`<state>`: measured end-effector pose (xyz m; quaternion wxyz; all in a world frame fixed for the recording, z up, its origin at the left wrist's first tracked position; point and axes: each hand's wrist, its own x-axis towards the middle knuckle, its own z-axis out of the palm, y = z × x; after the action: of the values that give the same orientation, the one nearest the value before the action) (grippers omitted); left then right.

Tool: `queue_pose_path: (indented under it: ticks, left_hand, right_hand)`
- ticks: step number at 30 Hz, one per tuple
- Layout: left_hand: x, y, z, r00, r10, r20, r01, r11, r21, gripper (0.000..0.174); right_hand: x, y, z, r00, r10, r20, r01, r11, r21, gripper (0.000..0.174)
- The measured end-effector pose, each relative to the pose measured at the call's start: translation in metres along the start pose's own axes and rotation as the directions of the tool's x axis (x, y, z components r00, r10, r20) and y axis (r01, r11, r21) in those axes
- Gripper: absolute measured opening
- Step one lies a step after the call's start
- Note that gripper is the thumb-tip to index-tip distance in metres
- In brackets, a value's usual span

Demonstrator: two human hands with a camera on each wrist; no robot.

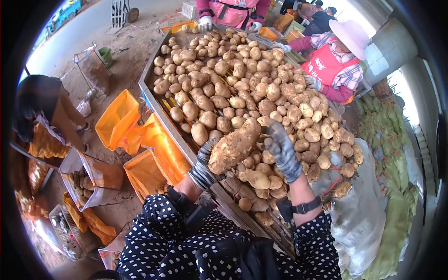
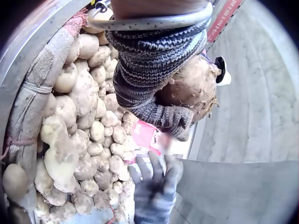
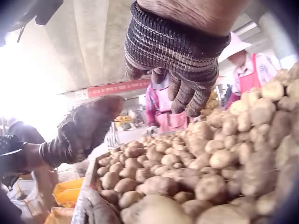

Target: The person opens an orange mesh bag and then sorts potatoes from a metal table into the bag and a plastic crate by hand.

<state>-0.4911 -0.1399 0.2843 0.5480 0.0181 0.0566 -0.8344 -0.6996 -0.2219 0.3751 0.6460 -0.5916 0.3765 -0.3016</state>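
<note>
You have one big, long potato [image 1: 235, 145] raised above the near left part of the bench [image 1: 175, 128], held up off the pile. Its long axis runs aslant over the bench: the thick end sits close to the bench's near left edge, and the other end points inward, away from you and toward the far right side. Its skin looks rough and soil-brown.

Your left hand [image 1: 203, 164], in a striped grey glove, is over the bench's near left edge with its fingers curled round the thick end, so it bears the potato. Your right hand [image 1: 283, 151], gloved likewise, hangs over the middle of the bench near the potato's far end. Its fingers are spread and slightly bent, and it has hold of nothing; the wrist views show it apart from the potato.

Below both hands, a heap of smaller potatoes [image 1: 275, 91] covers most of the bench. A person in a red apron [image 1: 322, 63] stands at the bench's right side, and another in a pink apron [image 1: 234, 16] at its far end. Orange bags [image 1: 120, 122] stand left of the bench, and green sacks [image 1: 389, 154] lie to its right
</note>
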Motion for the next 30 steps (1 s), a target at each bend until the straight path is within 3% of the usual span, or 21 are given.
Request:
queue_pose_path:
  ticks: [1, 3, 7, 9, 11, 13, 14, 15, 17, 18, 19, 20, 21, 22, 23, 25, 26, 27, 29, 30]
  left_hand:
    - [-0.002, -0.001, 0.001, 1.000, 0.006, 0.004, -0.006, 0.999, -0.035, 0.048]
    - [-0.007, 0.000, 0.002, 1.000, 0.021, 0.018, -0.020, 0.999, -0.034, 0.047]
    - [-0.022, 0.007, -0.001, 0.995, 0.059, 0.083, -0.055, 0.997, -0.044, 0.042]
    - [-0.027, 0.008, 0.009, 0.963, 0.134, -0.232, -0.092, 0.979, 0.183, 0.040]
    - [-0.030, 0.006, 0.011, 0.960, 0.190, -0.207, -0.144, 0.965, 0.219, 0.040]
    - [-0.029, 0.008, 0.007, 0.949, 0.314, -0.030, -0.203, 0.681, 0.703, 0.051]
    - [-0.035, 0.006, 0.029, 0.947, 0.317, 0.054, -0.228, 0.542, 0.809, 0.067]
    - [-0.032, 0.003, 0.034, 0.922, 0.366, 0.128, -0.247, 0.299, 0.921, 0.080]
    - [-0.023, -0.011, 0.038, 0.852, 0.461, 0.247, -0.239, -0.076, 0.968, 0.077]
    - [-0.020, -0.014, 0.045, 0.863, 0.461, 0.207, -0.160, -0.138, 0.977, 0.065]
    - [-0.011, -0.014, 0.026, 0.863, 0.458, 0.213, -0.167, -0.139, 0.976, 0.065]
    - [0.004, -0.011, -0.011, 0.752, 0.432, 0.497, -0.271, -0.485, 0.831, 0.058]
    - [0.006, -0.011, -0.013, 0.612, 0.301, 0.731, -0.303, -0.765, 0.569, 0.050]
    - [0.006, -0.007, -0.017, 0.566, 0.099, 0.818, -0.137, -0.968, 0.212, 0.046]
    - [0.004, -0.006, -0.014, 0.754, 0.187, 0.630, -0.104, -0.912, 0.396, 0.046]
    - [0.009, 0.002, -0.012, 0.861, 0.300, 0.410, -0.137, -0.640, 0.756, 0.042]
    - [0.012, 0.000, -0.018, 0.805, 0.400, 0.439, -0.218, -0.489, 0.845, 0.038]
    - [0.015, 0.002, -0.025, 0.805, 0.397, 0.441, -0.219, -0.492, 0.843, 0.038]
    - [0.019, 0.005, -0.025, 0.770, 0.284, 0.572, -0.371, -0.530, 0.763, 0.022]
    - [0.020, 0.003, -0.019, 0.840, 0.308, 0.447, -0.359, -0.301, 0.883, 0.027]
  right_hand:
    - [0.016, -0.003, 0.022, 0.962, -0.252, 0.104, 0.267, 0.948, -0.171, 0.060]
    - [0.029, -0.001, 0.047, 0.959, -0.276, 0.060, 0.281, 0.910, -0.305, 0.061]
    - [0.035, -0.005, 0.062, 0.981, -0.177, 0.077, 0.192, 0.939, -0.285, 0.063]
    - [0.039, -0.002, 0.062, 0.986, -0.164, 0.014, 0.155, 0.900, -0.408, 0.065]
    - [0.038, -0.006, 0.065, 0.986, -0.164, -0.019, 0.137, 0.878, -0.459, 0.063]
    - [0.034, -0.015, 0.070, 0.979, -0.175, -0.104, 0.091, 0.833, -0.546, 0.057]
    - [0.035, -0.009, 0.067, 0.967, -0.204, -0.153, 0.081, 0.814, -0.576, 0.056]
    - [0.031, -0.016, 0.072, 0.965, -0.207, -0.158, 0.080, 0.812, -0.578, 0.056]
    - [0.024, -0.032, 0.081, 0.964, -0.171, -0.205, -0.072, 0.571, -0.818, 0.062]
    - [0.024, -0.032, 0.081, 0.962, -0.178, -0.209, -0.086, 0.527, -0.846, 0.066]
    - [0.028, -0.032, 0.076, 0.966, -0.121, -0.230, -0.132, 0.535, -0.834, 0.064]
    - [0.033, -0.017, 0.065, 0.965, -0.117, -0.233, -0.100, 0.658, -0.746, 0.062]
    - [0.035, -0.010, 0.061, 0.965, -0.109, -0.238, -0.071, 0.766, -0.638, 0.061]
    - [0.035, -0.005, 0.054, 0.969, -0.068, -0.236, -0.083, 0.814, -0.575, 0.049]
    - [0.035, -0.001, 0.050, 0.969, -0.065, -0.240, -0.087, 0.815, -0.573, 0.049]
    - [0.038, 0.009, 0.039, 0.982, -0.063, -0.180, 0.009, 0.958, -0.287, 0.019]
    - [0.037, 0.011, 0.037, 0.984, -0.066, -0.165, 0.046, 0.992, -0.118, 0.018]
    - [0.038, 0.014, 0.033, 0.984, -0.068, -0.166, 0.049, 0.992, -0.116, 0.018]
    - [0.039, 0.018, 0.023, 0.983, -0.138, -0.117, 0.143, 0.989, 0.039, 0.019]
    - [0.036, 0.019, 0.018, 0.982, -0.156, -0.105, 0.159, 0.987, 0.026, 0.020]
